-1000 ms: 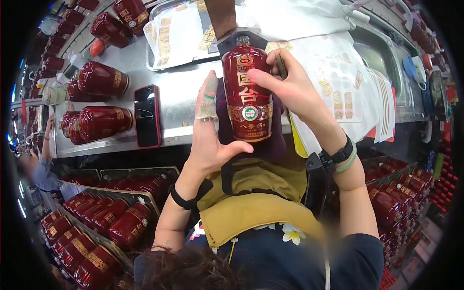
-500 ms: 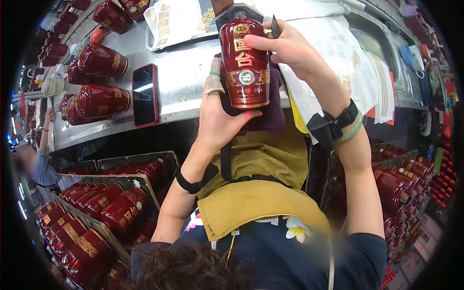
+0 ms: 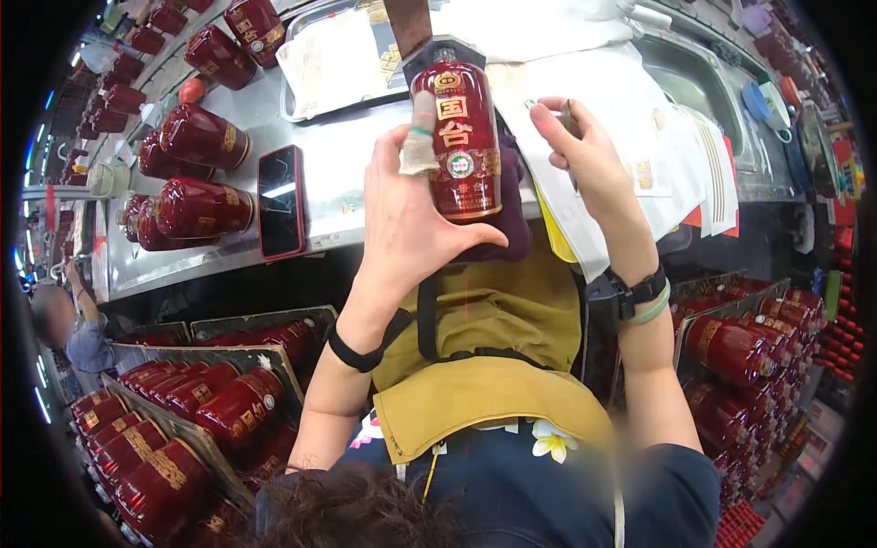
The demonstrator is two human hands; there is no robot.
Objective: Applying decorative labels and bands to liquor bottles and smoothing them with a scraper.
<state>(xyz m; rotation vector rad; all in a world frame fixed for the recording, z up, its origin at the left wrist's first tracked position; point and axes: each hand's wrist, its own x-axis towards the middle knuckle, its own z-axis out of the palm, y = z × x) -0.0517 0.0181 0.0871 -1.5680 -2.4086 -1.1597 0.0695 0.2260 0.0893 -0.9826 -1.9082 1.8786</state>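
Observation:
A dark red glossy bottle [image 3: 466, 164] with gold markings and a round green-and-white label lies on a purple cloth [image 3: 513, 215], its neck pointing away from me. My left hand [image 3: 402, 205] is curved round its left side. The index finger, in a cloth finger cover [image 3: 420, 151] with a green band, rests on the bottle, and the thumb stretches below its base. Off to the bottle's right, my right hand [image 3: 585, 151] is closed on a thin dark pointed metal tool [image 3: 567, 117], its kind unclear. A small green spot [image 3: 530, 104] shows by the thumb tip, over white sheets [image 3: 621, 110].
A dark block [image 3: 409, 27] stands beyond the bottle's neck. Left are a phone [image 3: 280, 203], several red bottles [image 3: 203, 208] and a tray [image 3: 290, 108] with label sheets. Crates of bottles [image 3: 242, 402] flank me below. A sink [image 3: 685, 82] is at far right; another person [image 3: 87, 340] is at far left.
My right hand has left the bottle's face and moved right and down over the white sheets, tool still in it. My left hand stays round the bottle. The whole view has shifted slightly.

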